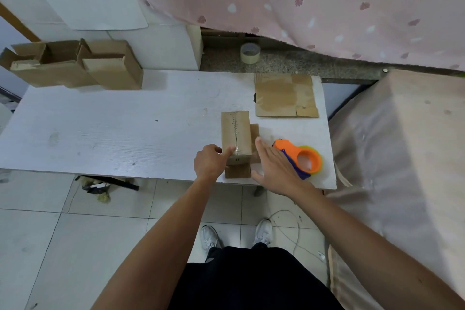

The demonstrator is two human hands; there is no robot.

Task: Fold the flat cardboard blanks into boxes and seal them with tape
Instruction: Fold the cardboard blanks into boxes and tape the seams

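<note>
**Box under the left hand, tape dispenser just past the right**

The box (236, 137) sits near the front edge of the white table (100, 128), long axis running straight away from the person. The left hand (210, 163) is curled, pressing its near end with a fingertip on the taped seam. The right hand (273, 167) is flat, fingers spread, holding nothing, hovering just right of the box, over the orange tape dispenser (302, 157), so it's the closer one for the grab. A flat blank (285, 95) lies further back, folded boxes (75, 65) at the far left, tiled floor below.
</note>
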